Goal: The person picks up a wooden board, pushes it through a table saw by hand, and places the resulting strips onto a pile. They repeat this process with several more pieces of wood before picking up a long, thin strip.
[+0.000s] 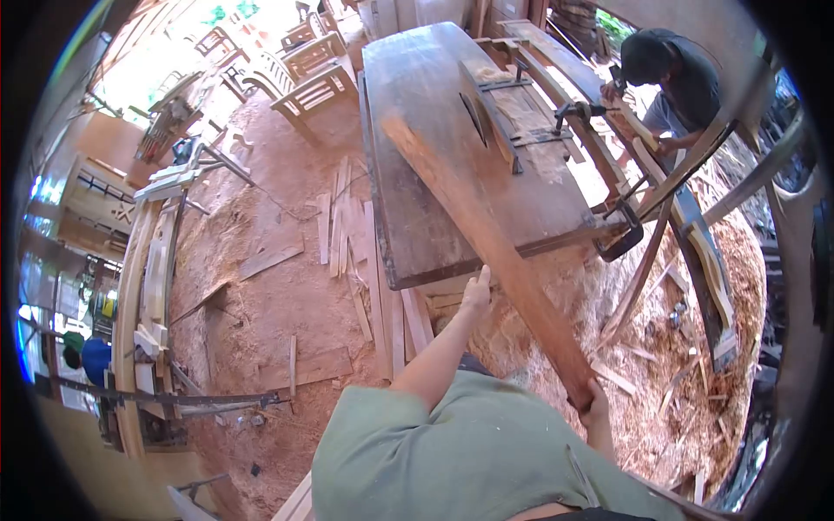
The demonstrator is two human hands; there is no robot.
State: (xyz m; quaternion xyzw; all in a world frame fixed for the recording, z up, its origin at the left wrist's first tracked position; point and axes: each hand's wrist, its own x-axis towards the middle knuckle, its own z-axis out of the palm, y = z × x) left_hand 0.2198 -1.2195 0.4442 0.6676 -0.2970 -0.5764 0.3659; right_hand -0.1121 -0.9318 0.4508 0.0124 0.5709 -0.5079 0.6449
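Right hand (596,406) is clamping round the near end of a long reddish plank (486,234), fingers wrapping the end at the near right. Left hand (476,293) is pressing against the plank's left edge further along, thumb pointing up. Whether its fingers are curling under the wood cannot be told from this angle.

Plank is running diagonally from the near right toward the far left. Its far half is lying on the dark saw table (408,200) and its near half is hanging off the table's near edge. Far tip is sitting just left of the blade (473,117), which is standing up through the tabletop beside a wooden fence (499,130). A black clamp (621,239) is gripping the table's near right corner.

Thin offcuts (343,230) are lying on the sawdust floor (261,313) left of the table. Pale wooden chairs (308,74) are standing at the far left. At the far right, a co-worker (673,74) is bending over curved timber.
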